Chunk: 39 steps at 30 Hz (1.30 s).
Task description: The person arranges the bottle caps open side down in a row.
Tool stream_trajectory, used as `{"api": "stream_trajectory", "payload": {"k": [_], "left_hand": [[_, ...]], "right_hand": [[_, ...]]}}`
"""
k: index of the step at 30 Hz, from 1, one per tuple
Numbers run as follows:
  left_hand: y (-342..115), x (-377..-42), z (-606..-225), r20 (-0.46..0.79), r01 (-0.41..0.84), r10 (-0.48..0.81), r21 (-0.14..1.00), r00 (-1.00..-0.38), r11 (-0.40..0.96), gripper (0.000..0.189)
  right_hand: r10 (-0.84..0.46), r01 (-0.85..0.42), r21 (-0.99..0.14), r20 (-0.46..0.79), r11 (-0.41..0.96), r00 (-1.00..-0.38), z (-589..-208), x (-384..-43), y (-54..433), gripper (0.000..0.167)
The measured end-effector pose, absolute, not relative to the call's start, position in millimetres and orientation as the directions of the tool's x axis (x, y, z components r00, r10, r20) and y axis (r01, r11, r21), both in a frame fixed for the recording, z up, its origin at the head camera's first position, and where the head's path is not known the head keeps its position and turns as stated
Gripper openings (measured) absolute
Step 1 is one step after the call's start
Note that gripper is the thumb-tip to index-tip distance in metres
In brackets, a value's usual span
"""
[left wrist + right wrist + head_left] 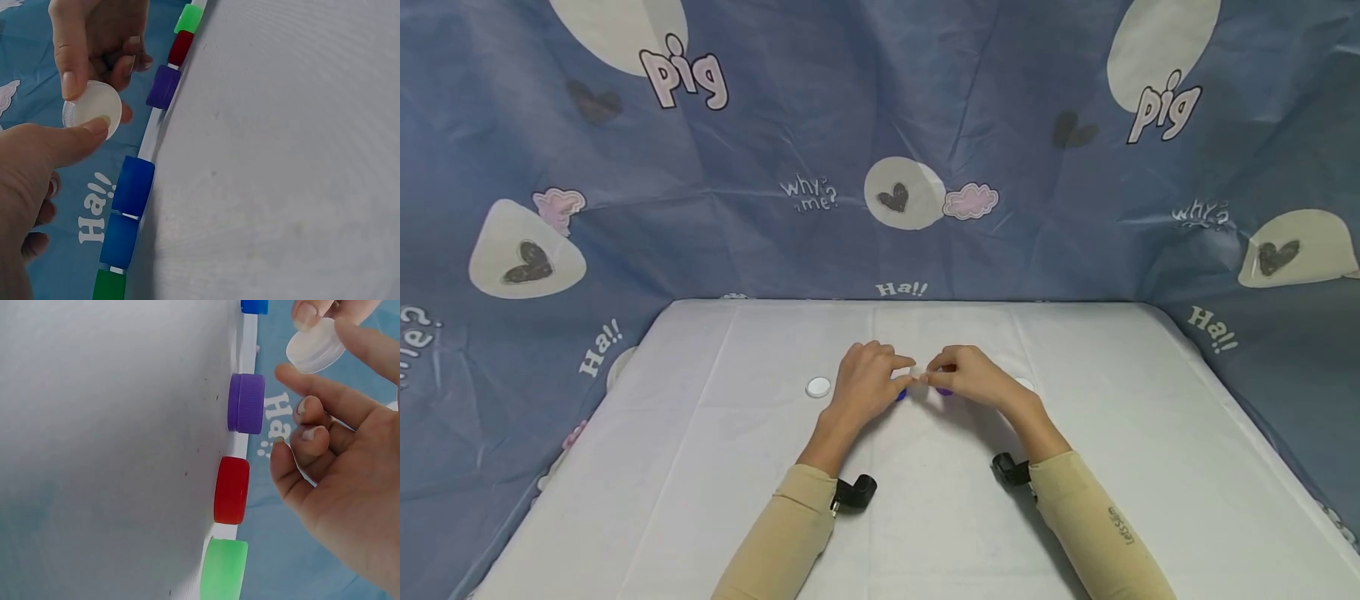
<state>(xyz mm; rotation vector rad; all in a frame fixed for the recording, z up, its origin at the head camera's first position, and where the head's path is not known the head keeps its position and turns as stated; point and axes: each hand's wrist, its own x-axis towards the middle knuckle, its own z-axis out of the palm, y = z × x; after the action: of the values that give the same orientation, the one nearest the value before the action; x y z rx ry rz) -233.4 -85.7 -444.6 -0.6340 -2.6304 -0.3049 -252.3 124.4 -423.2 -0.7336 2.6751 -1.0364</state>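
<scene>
A whitish translucent bottle cap (94, 107) is held up over the table between both hands. My left hand (867, 377) pinches it by its edge, the thumb lying across its flat face in the left wrist view. From the other side my right hand (973, 375) holds the same cap between thumb and forefinger, its other fingers loosely curled. Beneath the hands, a blue cap (901, 395) and a purple cap (945, 392) show partly. The right wrist view shows the purple cap with a ridged side.
Several coloured caps stand in a row along the table, among them a red cap (232, 490), a light green cap (224, 569) and a dark green cap (110, 285). A white-topped round cap (817, 387) lies left of my left hand. White cloth (737, 500) covers the table.
</scene>
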Motion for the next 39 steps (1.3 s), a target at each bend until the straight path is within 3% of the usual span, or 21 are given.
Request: {"api": "stream_trajectory", "payload": {"k": [13, 17, 26, 33, 39], "left_hand": [[-87.3, -232.8, -444.8, 0.449, 0.492, 0.388, 0.140, -0.805, 0.859, 0.028], [-88.1, -233.3, -445.2, 0.445, 0.485, 0.380, 0.148, -0.811, 0.862, 0.030], [-86.9, -236.1, -444.5, 0.415, 0.437, 0.300, 0.285, -0.859, 0.853, 0.028], [-86.8, -235.3, -441.9, 0.393, 0.425, 0.290, 0.318, -0.873, 0.848, 0.025], [-85.8, -235.0, -441.9, 0.383, 0.440, 0.312, 0.312, -0.870, 0.842, 0.019]], "right_hand": [[-0.486, -0.301, -0.719, -0.058, 0.627, -0.872, -422.7, -254.1, 126.2, 0.032], [-0.487, -0.351, -0.685, -0.007, 0.638, -0.873, -423.6, -255.2, 126.0, 0.033], [-0.464, -0.507, -0.578, 0.237, 0.639, -0.854, -420.6, -254.5, 126.3, 0.021], [-0.464, -0.516, -0.572, 0.249, 0.638, -0.850, -420.5, -254.4, 126.2, 0.021], [-0.450, -0.477, -0.641, 0.222, 0.602, -0.865, -420.3, -254.2, 125.3, 0.017]]}}
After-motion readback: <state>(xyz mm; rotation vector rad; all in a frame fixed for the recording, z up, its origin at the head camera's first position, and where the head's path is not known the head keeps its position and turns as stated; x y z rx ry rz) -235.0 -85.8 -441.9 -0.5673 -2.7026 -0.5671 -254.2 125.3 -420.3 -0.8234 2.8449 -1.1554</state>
